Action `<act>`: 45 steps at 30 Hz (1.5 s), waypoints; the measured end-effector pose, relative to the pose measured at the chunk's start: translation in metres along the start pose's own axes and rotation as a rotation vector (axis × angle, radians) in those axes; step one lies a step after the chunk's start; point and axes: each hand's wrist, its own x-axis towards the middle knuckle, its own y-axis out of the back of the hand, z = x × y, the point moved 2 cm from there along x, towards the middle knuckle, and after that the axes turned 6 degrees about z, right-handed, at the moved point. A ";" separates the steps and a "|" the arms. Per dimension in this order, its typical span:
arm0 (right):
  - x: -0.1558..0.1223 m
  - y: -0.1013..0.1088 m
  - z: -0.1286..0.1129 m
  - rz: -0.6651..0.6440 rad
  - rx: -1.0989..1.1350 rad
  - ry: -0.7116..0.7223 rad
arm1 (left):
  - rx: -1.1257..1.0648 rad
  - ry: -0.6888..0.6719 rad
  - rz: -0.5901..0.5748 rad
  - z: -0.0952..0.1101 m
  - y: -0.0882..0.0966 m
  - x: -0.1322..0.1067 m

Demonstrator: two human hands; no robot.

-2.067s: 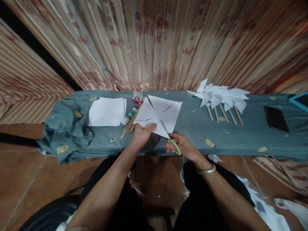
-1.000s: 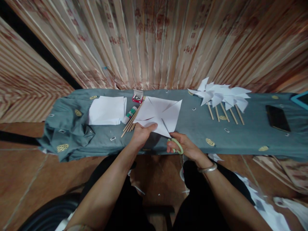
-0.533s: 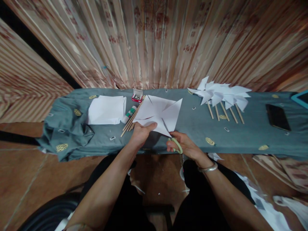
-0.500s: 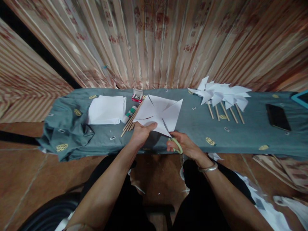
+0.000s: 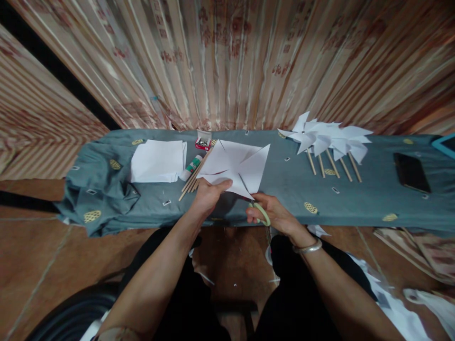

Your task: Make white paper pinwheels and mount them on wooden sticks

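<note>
Since the earlier frames our right hand point(image 5: 274, 212) and its scissors point(image 5: 263, 215) have shifted slightly rightward; little else has moved. From the head view, our left fingers pinch the slit white sheet point(image 5: 232, 161) over the bench point(image 5: 280, 182), its near corner pointing toward the front edge. Our right fingers grip the scissors beside that corner. We see stacked paper point(image 5: 158, 161) toward the bench's left end and pinwheels point(image 5: 329, 137) along its back edge, right of the sheet.
</note>
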 end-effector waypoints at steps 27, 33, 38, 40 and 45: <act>0.005 -0.004 0.003 0.067 -0.005 0.054 | 0.017 0.010 0.019 -0.003 0.000 0.000; 0.005 -0.003 0.005 0.075 -0.012 0.043 | 0.011 0.008 0.014 -0.002 0.000 -0.001; 0.004 -0.003 0.003 0.066 -0.030 0.048 | 0.025 0.018 0.024 -0.002 0.000 -0.001; 0.004 -0.003 0.002 0.065 -0.019 0.049 | 0.021 0.008 0.027 -0.002 0.001 -0.001; 0.005 -0.003 0.003 0.078 -0.003 0.039 | 0.012 0.001 0.023 -0.003 0.001 0.000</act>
